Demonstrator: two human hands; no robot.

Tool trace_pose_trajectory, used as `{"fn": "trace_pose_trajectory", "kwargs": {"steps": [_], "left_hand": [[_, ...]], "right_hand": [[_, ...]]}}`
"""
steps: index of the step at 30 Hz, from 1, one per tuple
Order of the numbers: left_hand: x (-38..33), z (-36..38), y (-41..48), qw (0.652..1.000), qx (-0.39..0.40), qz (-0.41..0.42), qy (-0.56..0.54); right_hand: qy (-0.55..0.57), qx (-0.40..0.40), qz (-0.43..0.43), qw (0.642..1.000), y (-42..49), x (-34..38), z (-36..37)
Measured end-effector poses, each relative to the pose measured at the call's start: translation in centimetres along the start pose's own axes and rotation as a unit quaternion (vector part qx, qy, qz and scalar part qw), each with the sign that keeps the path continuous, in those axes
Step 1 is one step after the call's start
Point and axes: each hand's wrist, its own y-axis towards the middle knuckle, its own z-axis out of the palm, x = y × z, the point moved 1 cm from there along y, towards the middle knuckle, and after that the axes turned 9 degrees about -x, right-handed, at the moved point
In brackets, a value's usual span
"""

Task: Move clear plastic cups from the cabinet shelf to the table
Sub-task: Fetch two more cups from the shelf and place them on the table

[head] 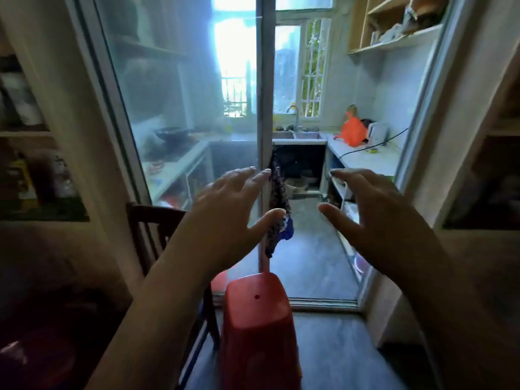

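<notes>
My left hand (225,212) and my right hand (374,218) are both raised in front of me, palms facing each other, fingers spread, holding nothing. They hover before a sliding glass door (174,108) that opens onto a narrow kitchen. No clear plastic cups are recognisable in view. Dim cabinet shelves (28,133) stand at the far left and another shelf unit (489,175) at the far right; their contents are too dark and blurred to name.
A red plastic stool (257,327) stands on the floor just below my hands. A dark wooden chair (152,229) is to its left. A patterned cloth (278,209) hangs on the door frame. Kitchen counters (365,159), a sink and an orange bag lie beyond.
</notes>
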Motion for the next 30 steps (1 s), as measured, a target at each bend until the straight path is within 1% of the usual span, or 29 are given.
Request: {"fn": "trace_pose_trajectory", "kwargs": {"steps": [4,7,12,14,17,23,27,30], "left_hand": [[-10.8,5.2,4.2,0.997,-0.005,0.051,-0.061],[-18.0,8.6,6.7,0.994,-0.014,0.074,-0.085],[-27.2,12.6,10.8,0.987,-0.017,0.103,-0.119],[-30.4,14.1,12.7,0.984,-0.015,0.124,-0.129],[-33.3,15.6,14.7,0.978,-0.023,0.145,-0.147],[-38.8,21.7,20.7,0.971,-0.038,0.162,-0.170],[-41.4,26.6,25.7,0.966,-0.050,0.170,-0.188],[-42.6,30.1,30.4,0.963,-0.050,0.183,-0.194]], "right_hand": [[-0.066,-0.008,0.028,0.997,-2.0,-8.4,-7.8],[-0.107,-0.011,0.047,0.993,-3.6,-14.4,-12.6],[-0.144,-0.010,0.072,0.987,-5.0,-22.0,-18.8],[-0.154,-0.024,0.087,0.984,-5.2,-24.6,-21.2],[-0.170,-0.031,0.090,0.981,-5.5,-27.3,-23.0],[-0.228,-0.026,0.095,0.969,-4.3,-35.7,-25.5],[-0.260,-0.033,0.099,0.960,-2.5,-41.5,-25.4],[-0.269,-0.043,0.102,0.957,0.5,-46.5,-24.7]]}}
